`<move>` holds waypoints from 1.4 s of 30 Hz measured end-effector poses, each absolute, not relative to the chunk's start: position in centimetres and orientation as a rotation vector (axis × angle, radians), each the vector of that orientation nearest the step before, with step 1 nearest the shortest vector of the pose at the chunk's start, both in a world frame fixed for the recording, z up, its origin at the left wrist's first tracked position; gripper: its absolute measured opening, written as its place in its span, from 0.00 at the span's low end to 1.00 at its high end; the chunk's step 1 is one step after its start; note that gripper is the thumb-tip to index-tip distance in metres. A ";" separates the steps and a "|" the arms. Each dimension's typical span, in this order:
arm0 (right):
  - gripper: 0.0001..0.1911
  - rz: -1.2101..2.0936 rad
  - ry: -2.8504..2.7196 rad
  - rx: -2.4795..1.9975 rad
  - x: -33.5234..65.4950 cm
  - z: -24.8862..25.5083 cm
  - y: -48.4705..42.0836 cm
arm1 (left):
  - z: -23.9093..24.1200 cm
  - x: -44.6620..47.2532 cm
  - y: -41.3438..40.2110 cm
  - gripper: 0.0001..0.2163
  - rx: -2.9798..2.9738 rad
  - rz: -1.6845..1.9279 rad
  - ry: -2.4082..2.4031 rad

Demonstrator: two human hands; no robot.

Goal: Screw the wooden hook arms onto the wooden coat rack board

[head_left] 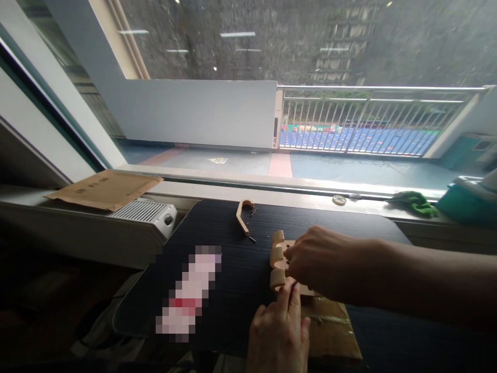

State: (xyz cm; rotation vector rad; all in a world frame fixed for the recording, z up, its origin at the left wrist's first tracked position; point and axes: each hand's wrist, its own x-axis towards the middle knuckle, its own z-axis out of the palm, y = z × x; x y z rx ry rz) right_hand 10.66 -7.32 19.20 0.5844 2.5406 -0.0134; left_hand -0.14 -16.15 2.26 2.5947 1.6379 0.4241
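Note:
A light wooden piece with several rounded hooks (277,260) lies on the dark table (233,269). My right hand (324,261) reaches in from the right and rests on it, fingers curled around its right side. My left hand (280,334) comes up from below, its forefinger stretched out and touching the piece's lower end, the other fingers folded. Part of the wooden piece is hidden under my right hand. A single curved wooden hook (243,215) lies apart at the table's far edge, with small dark screws (252,239) beside it.
A brown cardboard sheet (334,331) lies under my hands. A blurred pink and white object (190,292) lies left of them. A cardboard envelope (104,189) rests on a white heater (149,212). A green cloth (415,203) and tape roll (339,199) sit on the windowsill.

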 end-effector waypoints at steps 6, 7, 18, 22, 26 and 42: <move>0.04 -0.094 2.500 0.688 11.2 18.7 -6.6 | 2.5 -0.2 -16.1 0.21 2.600 0.412 1.631; 0.04 -0.108 2.509 0.724 11.2 18.7 -6.6 | 2.6 -0.2 -16.1 0.21 2.601 0.407 1.629; 0.05 -0.004 2.585 0.603 10.8 19.2 -7.7 | 2.7 -0.2 -16.3 0.16 2.502 0.416 1.661; 0.04 -0.036 2.534 0.568 10.9 18.6 -6.9 | 2.6 -0.2 -16.1 0.16 2.528 0.408 1.634; 0.05 -0.142 2.525 0.711 11.2 18.5 -6.1 | 2.5 -0.3 -16.1 0.21 2.570 0.411 1.608; 0.06 -0.032 2.538 0.546 10.1 19.0 -7.1 | 2.7 -0.2 -16.2 0.17 2.493 0.400 1.656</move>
